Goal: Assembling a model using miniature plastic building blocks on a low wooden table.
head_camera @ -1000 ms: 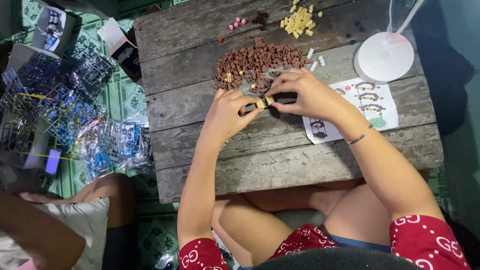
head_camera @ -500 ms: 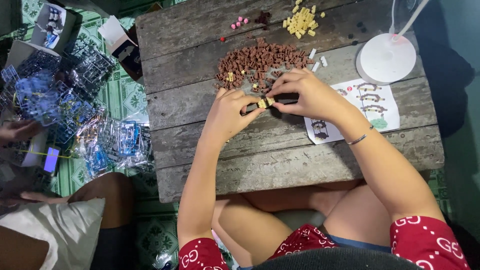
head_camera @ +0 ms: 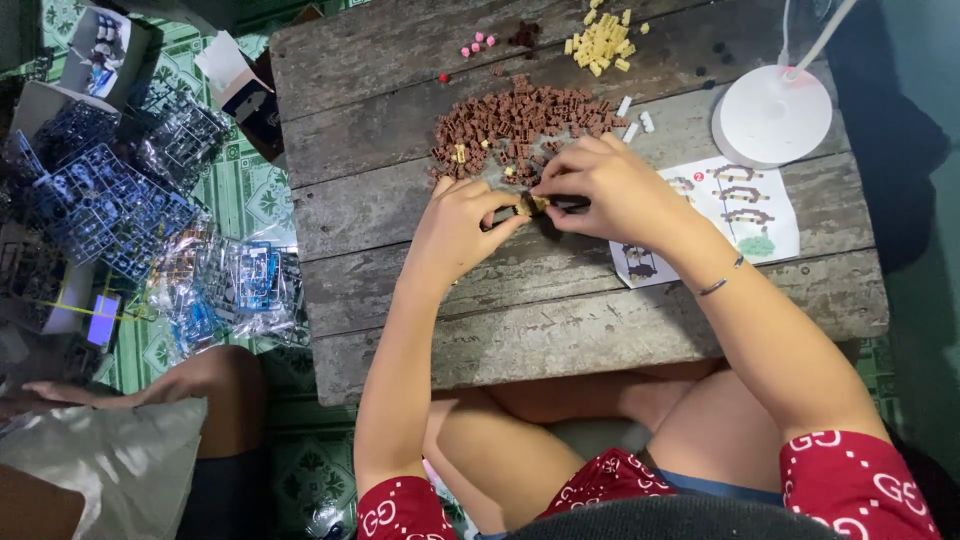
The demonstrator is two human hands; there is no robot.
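From the head camera, looking straight down, a low table (head_camera: 560,320) of rough grey planks fills the middle of the view, and both of the person's hands meet over it. The left hand (head_camera: 455,228) and the right hand (head_camera: 610,190) are drawn together, fingertips pinched from either side on a small brick piece (head_camera: 531,204), tan and brown, held just above the boards near the table's centre. Just beyond the fingers lies a pile of brown bricks (head_camera: 515,125), spread loosely across two planks, with a few tan ones mixed in. Farther back sits a smaller heap of yellow bricks (head_camera: 603,40), and to its left a few pink bricks (head_camera: 478,44). Three white bricks (head_camera: 634,118) lie just right of the brown pile. A printed instruction sheet (head_camera: 745,215) lies flat under the right forearm, which wears a thin bracelet (head_camera: 715,285). A round white lamp base (head_camera: 772,114) stands at the far right of the table, touching the sheet's upper edge. On the green patterned floor to the left are blue plastic part frames (head_camera: 105,205) in clear bags and an open box (head_camera: 240,90). Another person's knee (head_camera: 215,385) shows at lower left.
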